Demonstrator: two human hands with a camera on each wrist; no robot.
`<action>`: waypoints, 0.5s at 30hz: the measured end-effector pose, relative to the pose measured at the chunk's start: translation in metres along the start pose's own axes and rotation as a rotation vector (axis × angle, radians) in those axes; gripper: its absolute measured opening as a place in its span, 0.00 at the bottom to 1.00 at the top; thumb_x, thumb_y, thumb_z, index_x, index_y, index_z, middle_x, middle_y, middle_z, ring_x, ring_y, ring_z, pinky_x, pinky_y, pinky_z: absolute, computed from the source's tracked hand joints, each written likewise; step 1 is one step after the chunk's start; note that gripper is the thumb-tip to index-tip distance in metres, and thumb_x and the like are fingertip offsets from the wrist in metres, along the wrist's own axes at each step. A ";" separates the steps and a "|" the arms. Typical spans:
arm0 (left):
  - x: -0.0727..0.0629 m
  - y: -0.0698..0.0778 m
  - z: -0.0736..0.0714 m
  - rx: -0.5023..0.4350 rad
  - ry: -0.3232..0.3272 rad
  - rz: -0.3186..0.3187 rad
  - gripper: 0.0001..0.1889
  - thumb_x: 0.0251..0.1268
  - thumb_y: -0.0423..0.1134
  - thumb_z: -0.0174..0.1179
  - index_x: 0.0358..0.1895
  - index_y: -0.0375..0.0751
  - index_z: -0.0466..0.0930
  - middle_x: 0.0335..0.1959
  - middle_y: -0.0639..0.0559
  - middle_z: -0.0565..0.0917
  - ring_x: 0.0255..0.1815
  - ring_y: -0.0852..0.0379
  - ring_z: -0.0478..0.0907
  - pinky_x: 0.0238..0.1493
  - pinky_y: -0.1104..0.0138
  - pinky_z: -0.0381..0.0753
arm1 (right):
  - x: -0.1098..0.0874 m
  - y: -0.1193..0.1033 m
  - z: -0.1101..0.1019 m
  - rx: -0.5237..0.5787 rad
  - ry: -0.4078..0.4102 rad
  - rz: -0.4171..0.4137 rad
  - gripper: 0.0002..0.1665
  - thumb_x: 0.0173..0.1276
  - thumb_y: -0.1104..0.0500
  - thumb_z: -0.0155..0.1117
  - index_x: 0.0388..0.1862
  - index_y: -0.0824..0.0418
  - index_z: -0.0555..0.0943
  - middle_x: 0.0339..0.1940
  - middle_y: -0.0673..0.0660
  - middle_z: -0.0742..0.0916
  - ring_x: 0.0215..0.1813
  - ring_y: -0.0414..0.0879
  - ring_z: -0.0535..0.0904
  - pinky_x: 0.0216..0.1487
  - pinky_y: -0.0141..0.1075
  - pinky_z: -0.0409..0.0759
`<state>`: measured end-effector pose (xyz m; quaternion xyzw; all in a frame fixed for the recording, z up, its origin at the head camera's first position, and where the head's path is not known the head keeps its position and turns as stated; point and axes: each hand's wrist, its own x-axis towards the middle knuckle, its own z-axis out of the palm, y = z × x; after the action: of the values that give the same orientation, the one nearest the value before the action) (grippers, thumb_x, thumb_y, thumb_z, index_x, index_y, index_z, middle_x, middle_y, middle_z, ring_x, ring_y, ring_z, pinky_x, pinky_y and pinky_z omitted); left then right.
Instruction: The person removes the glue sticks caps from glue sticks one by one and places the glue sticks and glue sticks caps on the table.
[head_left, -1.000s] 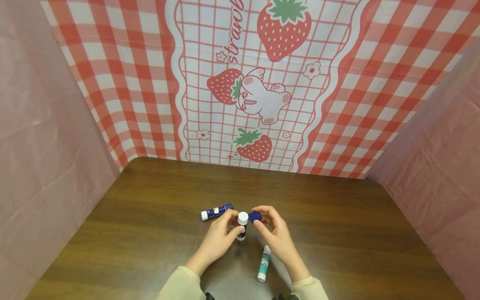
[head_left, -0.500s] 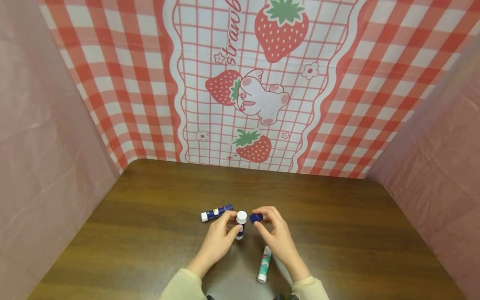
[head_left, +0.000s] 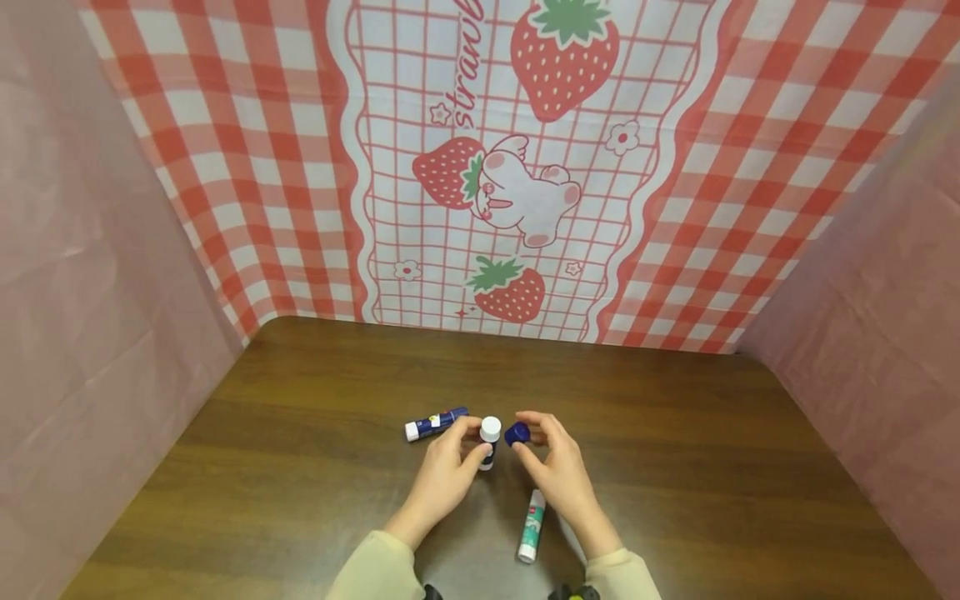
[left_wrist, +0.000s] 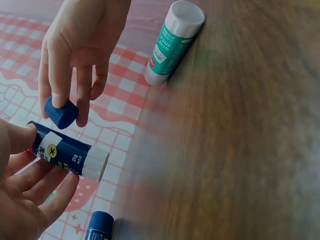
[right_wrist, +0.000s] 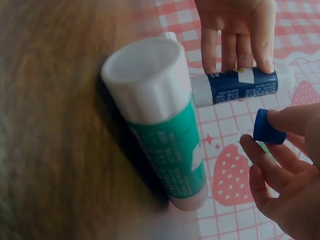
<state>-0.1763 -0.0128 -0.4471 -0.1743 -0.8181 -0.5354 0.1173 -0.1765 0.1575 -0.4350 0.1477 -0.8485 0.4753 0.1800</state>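
Note:
In the head view, my left hand [head_left: 441, 473] pinches a dark blue glue stick [head_left: 488, 454] between thumb and fingers, its bare white top pointing up. My right hand [head_left: 557, 467] holds a small blue cap [head_left: 517, 432] just to the right of that white end, with a narrow gap between the two. The left wrist view shows the held glue stick's [left_wrist: 62, 151] printed label. From the right wrist, the thumb and a finger can be seen gripping the cap [right_wrist: 269, 127].
A green and white glue stick [head_left: 532, 528] lies on the wooden table [head_left: 337, 375] nearer the body, below the right hand. Another dark blue glue stick [head_left: 436, 424] lies beyond the left hand. A strawberry-patterned checked cloth [head_left: 495, 192] hangs behind the table.
The cap has shifted slightly right, away from the held glue stick, and turned a little in my right fingers. My left hand keeps its grip, with only a small shift. The lying glue sticks stay put.

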 end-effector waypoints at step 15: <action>0.008 -0.004 0.009 -0.043 -0.006 -0.050 0.12 0.59 0.35 0.59 0.46 0.40 0.74 0.40 0.47 0.82 0.38 0.55 0.80 0.38 0.71 0.78 | 0.001 0.006 -0.003 -0.099 0.049 0.013 0.19 0.54 0.69 0.65 0.45 0.60 0.77 0.43 0.54 0.82 0.47 0.46 0.77 0.44 0.47 0.75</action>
<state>-0.1848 -0.0050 -0.4506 -0.1578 -0.8108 -0.5551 0.0977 -0.1800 0.1628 -0.4380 0.1214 -0.8671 0.4375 0.2048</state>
